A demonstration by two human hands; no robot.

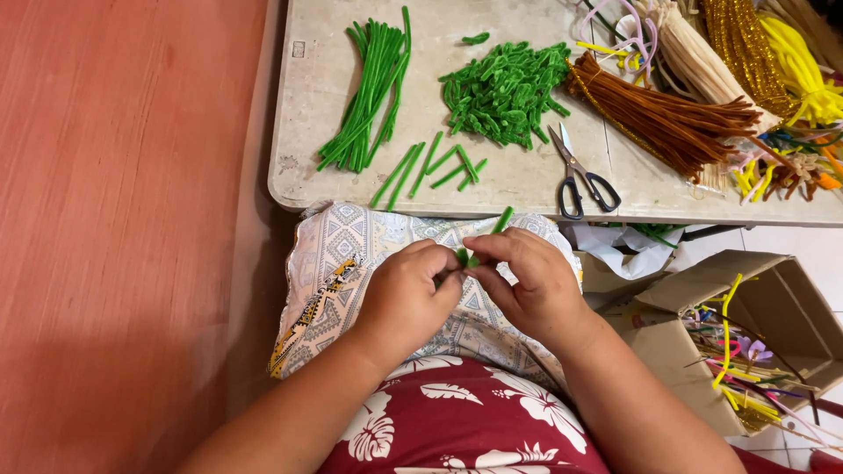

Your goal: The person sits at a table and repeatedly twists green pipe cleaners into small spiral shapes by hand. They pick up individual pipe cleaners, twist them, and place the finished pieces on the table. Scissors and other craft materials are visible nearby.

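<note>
Over my lap, my left hand (406, 294) and my right hand (527, 279) pinch a short green pipe cleaner piece (502, 219) between the fingertips. One end sticks up past my right fingers; the rest is hidden in the fingers. On the low table (307, 105) ahead lie a bundle of long green pipe cleaners (369, 88), a pile of bent green pieces (502, 89) and several short straight green pieces (430, 168).
Black-handled scissors (580, 175) lie near the table's front edge. Brown (667, 118), beige, gold and yellow pipe cleaner bundles fill the table's right side. An open cardboard box (746, 342) with mixed stems stands on the floor at my right. A red wall is at left.
</note>
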